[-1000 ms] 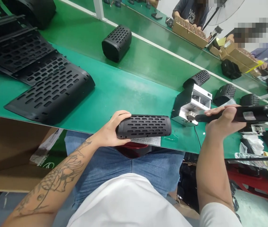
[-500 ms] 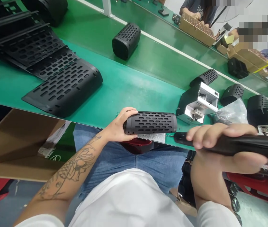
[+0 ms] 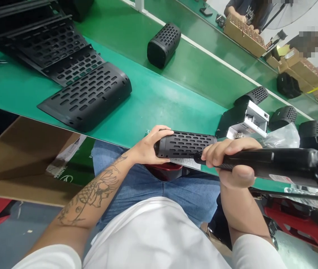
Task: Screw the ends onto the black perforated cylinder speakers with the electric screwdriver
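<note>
My left hand (image 3: 152,146) is wrapped round the left end of a black slotted housing (image 3: 185,145), which lies on its side near the bench's front edge. In my right hand (image 3: 229,158) is a black electric screwdriver (image 3: 282,164), held level with its nose toward the housing. The screwdriver's nose overlaps the housing's lower right side; I cannot tell whether its tip touches. A pale sheet (image 3: 188,162) shows partly beneath the housing.
Several slotted covers (image 3: 87,97) lie at the left of the green bench (image 3: 159,108). Another black housing (image 3: 164,45) stands farther back. Right of centre is a black and white metal device (image 3: 244,121), near a clear plastic bag (image 3: 284,136). An open cardboard box (image 3: 30,160) sits below the left edge.
My right hand has brought the electric screwdriver leftward, its nose now over the housing's side. My left hand keeps its hold on the housing. The whole view has shifted slightly.
</note>
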A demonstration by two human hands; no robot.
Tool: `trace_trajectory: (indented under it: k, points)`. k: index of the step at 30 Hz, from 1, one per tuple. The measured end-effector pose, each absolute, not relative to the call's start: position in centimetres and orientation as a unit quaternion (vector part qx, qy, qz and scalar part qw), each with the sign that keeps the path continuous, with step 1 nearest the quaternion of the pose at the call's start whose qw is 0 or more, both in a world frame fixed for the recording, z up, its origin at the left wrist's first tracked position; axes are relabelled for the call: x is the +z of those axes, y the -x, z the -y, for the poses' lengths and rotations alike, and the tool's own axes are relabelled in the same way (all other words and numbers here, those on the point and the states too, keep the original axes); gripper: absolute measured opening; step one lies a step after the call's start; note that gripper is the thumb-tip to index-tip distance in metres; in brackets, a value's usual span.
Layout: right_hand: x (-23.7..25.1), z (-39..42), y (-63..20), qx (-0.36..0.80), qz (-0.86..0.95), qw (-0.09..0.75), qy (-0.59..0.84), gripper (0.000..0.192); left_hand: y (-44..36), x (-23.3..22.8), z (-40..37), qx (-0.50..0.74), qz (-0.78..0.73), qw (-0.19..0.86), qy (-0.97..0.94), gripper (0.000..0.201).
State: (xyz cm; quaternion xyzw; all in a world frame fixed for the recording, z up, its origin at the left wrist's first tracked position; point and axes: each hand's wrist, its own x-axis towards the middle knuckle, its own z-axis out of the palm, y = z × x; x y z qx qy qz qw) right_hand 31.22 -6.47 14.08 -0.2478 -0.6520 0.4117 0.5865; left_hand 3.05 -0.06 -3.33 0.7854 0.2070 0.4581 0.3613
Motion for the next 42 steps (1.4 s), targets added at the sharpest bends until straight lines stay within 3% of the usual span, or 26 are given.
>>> trace_trajectory:
  k: [8,18,25,29,34,39,42]
  points:
    - [13.8,6.2,-30.7,0.440,0.658,0.572,0.215,0.021,-3.2,-3.4,0.4,0.458,-0.218,0.357,-0.785,0.112]
    - [13.9,5.9,-29.6,0.418,0.684,0.556,0.219,0.027,-3.1,-3.2,0.5,0.438,-0.235,0.357,-0.791,0.118]
    - [14.3,7.4,-29.5,0.390,0.635,0.615,0.256,0.035,-2.6,-3.3,0.6,0.433,-0.245,0.309,-0.811,0.117]
    - [16.0,6.7,-34.6,0.296,0.552,0.706,0.330,0.040,-2.5,-3.4,0.7,0.441,-0.239,0.286,-0.816,0.114]
    - [15.1,3.4,-43.9,0.008,0.401,0.771,0.495,0.033,-2.7,-3.2,0.8,0.440,-0.249,0.268,-0.820,0.114]
    - [13.0,2.5,-46.6,0.000,0.417,0.748,0.516,0.038,-2.7,-3.3,0.7,0.438,-0.249,0.262,-0.823,0.116]
    - [13.9,4.1,-45.1,0.036,0.420,0.751,0.509,0.029,-2.7,-3.5,0.7,0.434,-0.257,0.267,-0.821,0.120]
